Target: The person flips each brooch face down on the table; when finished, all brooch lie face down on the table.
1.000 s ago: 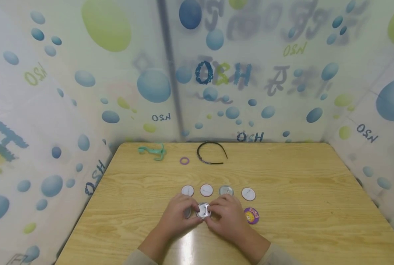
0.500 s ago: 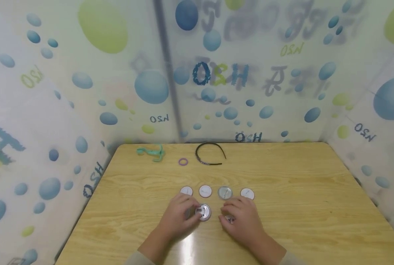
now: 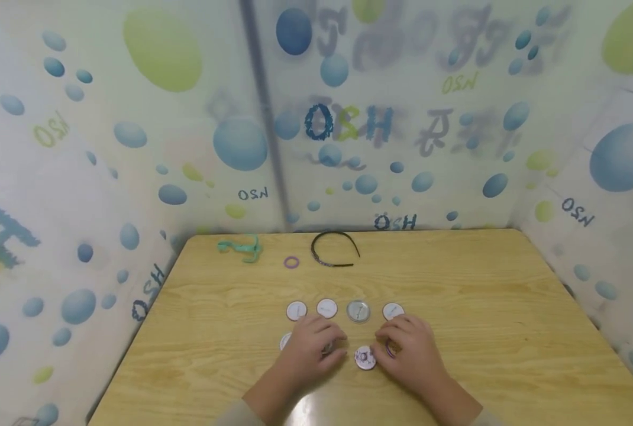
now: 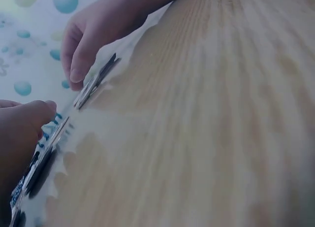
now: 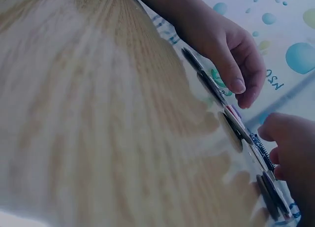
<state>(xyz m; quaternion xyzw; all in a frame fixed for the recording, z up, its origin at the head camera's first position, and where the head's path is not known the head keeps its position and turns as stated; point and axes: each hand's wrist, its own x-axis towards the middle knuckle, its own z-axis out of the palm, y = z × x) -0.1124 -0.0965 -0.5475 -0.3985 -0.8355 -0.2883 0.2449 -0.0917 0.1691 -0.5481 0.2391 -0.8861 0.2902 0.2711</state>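
Round pin badges lie in two rows on the table. My left hand (image 3: 311, 350) arches over the nearer row, thumb and fingers apart, partly covering a pin-side-up badge (image 3: 327, 349). Left of it, another badge (image 3: 285, 341) peeks out from behind the hand. Between both hands lies a white printed badge (image 3: 365, 358), picture up. My right hand (image 3: 411, 354) has its thumb at that badge's right edge; whether they touch I cannot tell. Beneath its curved fingers a purple-rimmed badge (image 3: 390, 349) is mostly hidden. Both wrist views show the fingertips just above the thin badges.
The farther row holds a badge (image 3: 296, 310), a second white-backed one (image 3: 326, 308), a silver-backed one (image 3: 358, 310) and one (image 3: 393, 311) near my right fingers. At the back lie a green claw-like item (image 3: 244, 247), a purple ring (image 3: 291, 262) and a black headband (image 3: 329, 264).
My hands pinched the silver pin-backed badge together a second ago; then the right hand let go and moved right. The left hand has since released it and shifted right, and the printed badge has come into view.
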